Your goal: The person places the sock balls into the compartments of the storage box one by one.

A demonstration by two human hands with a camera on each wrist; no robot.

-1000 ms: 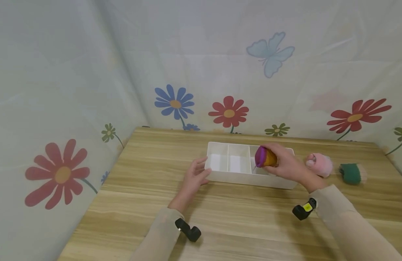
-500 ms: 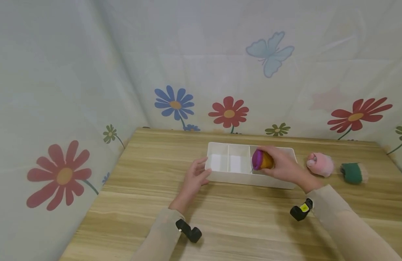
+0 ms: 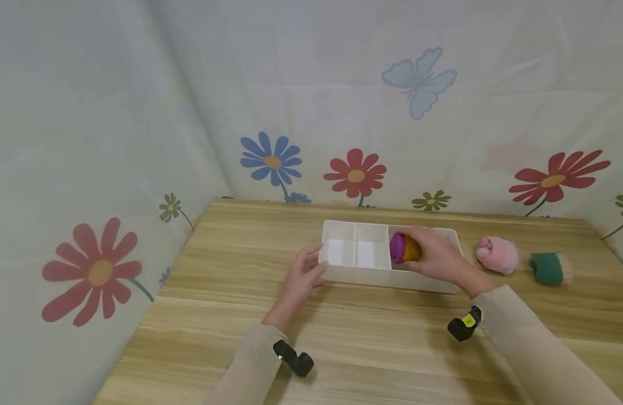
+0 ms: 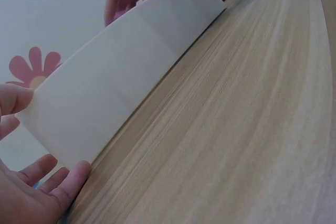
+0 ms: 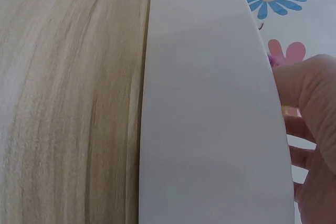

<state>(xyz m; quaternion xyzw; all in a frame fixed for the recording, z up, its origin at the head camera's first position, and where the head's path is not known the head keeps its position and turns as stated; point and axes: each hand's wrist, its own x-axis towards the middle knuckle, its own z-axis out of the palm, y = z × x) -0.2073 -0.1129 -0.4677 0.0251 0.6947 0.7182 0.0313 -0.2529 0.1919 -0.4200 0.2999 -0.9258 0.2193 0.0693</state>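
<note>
A long white box point(image 3: 377, 277) with divided compartments sits on the wooden table. My left hand point(image 3: 301, 273) rests against its left end, fingers spread and fairly straight; in the left wrist view, fingertips point(image 4: 79, 171) touch the box's corner. In the compartment to the right of the two bare ones, my right hand point(image 3: 435, 256) grips a purple and orange rolled sock point(image 3: 398, 248), its purple end facing left. Part of this sock is hidden by the hand. The box wall point(image 5: 210, 103) covers much of the right wrist view.
To the right of the box lie a pink rolled sock point(image 3: 499, 256) and a green rolled sock point(image 3: 546, 268) with a beige end. Behind the table point(image 3: 372, 337) hangs a flowered curtain point(image 3: 311, 101).
My right hand has moved slightly left and down, lowering the purple and orange rolled sock into the compartment. The left hand stays at the box's left end.
</note>
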